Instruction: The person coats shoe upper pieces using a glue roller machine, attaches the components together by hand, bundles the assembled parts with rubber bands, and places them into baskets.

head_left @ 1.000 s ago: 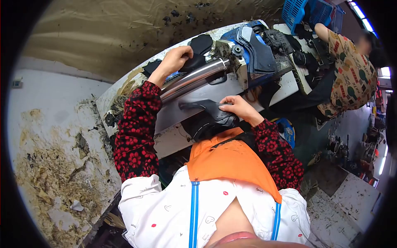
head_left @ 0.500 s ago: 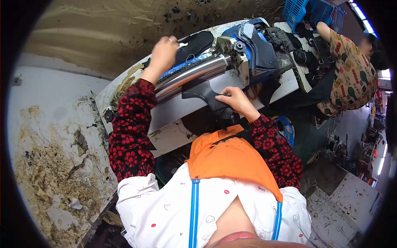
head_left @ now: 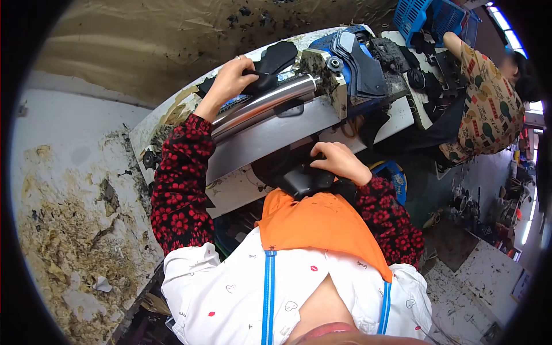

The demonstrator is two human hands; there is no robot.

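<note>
My left hand point(head_left: 231, 81) is closed on a black shoe-upper-like piece point(head_left: 261, 82), holding it just above the shiny metal roller point(head_left: 270, 102) of a machine. Below the roller, another bit of black material point(head_left: 289, 108) shows on the flat metal plate point(head_left: 259, 138). Over my lap, my right hand point(head_left: 342, 163) hovers with thumb and forefinger curved apart. Under its fingertips lies a heap of black pieces point(head_left: 305, 179), resting against my orange apron point(head_left: 322, 221). Whether the fingertips touch the heap is hard to see.
More black pieces point(head_left: 279, 56) lie behind the roller. A stack of dark grey cut pieces point(head_left: 362, 72) sits right of it, near a metal knob point(head_left: 333, 64). Blue crates point(head_left: 411, 20) stand at the back. Another person in a patterned shirt point(head_left: 491, 98) sits at the right.
My right hand has moved down from the plate to my lap, and the black piece it held has left the plate. My left hand has come down onto a black piece at the roller.
</note>
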